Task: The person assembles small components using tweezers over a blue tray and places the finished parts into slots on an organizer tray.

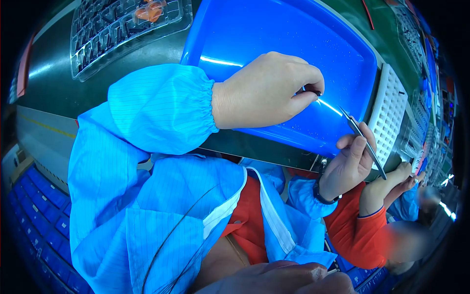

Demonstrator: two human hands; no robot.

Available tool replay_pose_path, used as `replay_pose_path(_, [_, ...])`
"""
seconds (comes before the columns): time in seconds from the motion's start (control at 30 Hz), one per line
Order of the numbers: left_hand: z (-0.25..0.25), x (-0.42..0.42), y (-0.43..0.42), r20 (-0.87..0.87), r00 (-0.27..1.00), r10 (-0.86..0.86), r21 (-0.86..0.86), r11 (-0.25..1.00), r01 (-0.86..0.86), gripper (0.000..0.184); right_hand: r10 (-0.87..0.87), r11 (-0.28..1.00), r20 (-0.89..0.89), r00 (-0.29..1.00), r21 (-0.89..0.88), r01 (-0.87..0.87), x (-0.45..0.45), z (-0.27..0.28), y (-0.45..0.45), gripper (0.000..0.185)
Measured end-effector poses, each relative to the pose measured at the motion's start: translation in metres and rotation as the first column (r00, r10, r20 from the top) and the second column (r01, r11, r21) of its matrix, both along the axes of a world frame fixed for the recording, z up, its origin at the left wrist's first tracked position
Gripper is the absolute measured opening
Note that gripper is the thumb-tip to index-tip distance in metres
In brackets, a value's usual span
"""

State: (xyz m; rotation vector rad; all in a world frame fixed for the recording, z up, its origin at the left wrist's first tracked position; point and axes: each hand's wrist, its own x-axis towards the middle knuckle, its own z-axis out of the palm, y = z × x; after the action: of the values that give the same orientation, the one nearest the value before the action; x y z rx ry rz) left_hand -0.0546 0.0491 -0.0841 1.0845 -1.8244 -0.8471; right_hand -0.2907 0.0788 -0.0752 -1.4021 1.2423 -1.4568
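Observation:
My left hand (267, 90), in a light-blue cuffed sleeve, reaches over the large blue tray (220, 29). Its thumb and forefinger pinch a small black piece (317, 93), mostly hidden by the fingers. On the right, my right hand (353, 159), with a dark band at the wrist, grips slim metal tweezers (364, 145). The tweezer tips point up and left, over the tray's right side, apart from the black piece. Tiny pale specks dot the tray's floor.
A white tray with rows of holes (390, 110) stands right of the blue tray. At upper left, a clear blister tray (98, 61) holds dark parts and orange pieces (151, 12). A co-worker's hand (374, 196) and red sleeve (355, 230) are close by at lower right.

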Motion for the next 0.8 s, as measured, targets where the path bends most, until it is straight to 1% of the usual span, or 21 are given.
replay_pose_path(0.1, [0.001, 0.000, 0.000, -0.014, 1.000, 0.001, 0.012, 1.000, -0.001, 0.013, 0.036, 0.996, -0.213, 0.976, 0.085, -0.018, -0.005, 0.008, 0.002, 0.027])
replay_pose_path(0.37, [-0.002, -0.001, 0.000, -0.015, 1.000, 0.014, -0.011, 1.000, -0.014, 0.013, 0.126, 0.975, -0.285, 0.950, 0.211, -0.066, -0.004, 0.013, 0.010, 0.023])
replay_pose_path(0.53, [-0.002, -0.002, 0.000, -0.012, 1.000, 0.023, -0.014, 1.000, -0.023, 0.013, 0.091, 0.985, -0.328, 0.940, 0.168, -0.037, 0.008, 0.008, -0.003, 0.028])
replay_pose_path(0.63, [-0.003, -0.002, 0.000, -0.007, 1.000, 0.020, -0.018, 1.000, -0.020, 0.013, 0.100, 0.990, -0.327, 0.940, 0.130, -0.060, 0.014, 0.001, -0.014, 0.021])
replay_pose_path(0.7, [-0.002, -0.001, 0.000, -0.005, 1.000, 0.021, -0.018, 1.000, -0.021, 0.013, 0.102, 0.991, -0.343, 0.934, 0.121, -0.064, 0.015, 0.000, -0.018, 0.021])
replay_pose_path(0.8, [-0.002, -0.001, -0.001, -0.002, 1.000, -0.008, 0.029, 1.000, 0.008, 0.014, 0.104, 0.992, -0.377, 0.920, 0.109, -0.067, 0.016, -0.001, -0.022, 0.021])
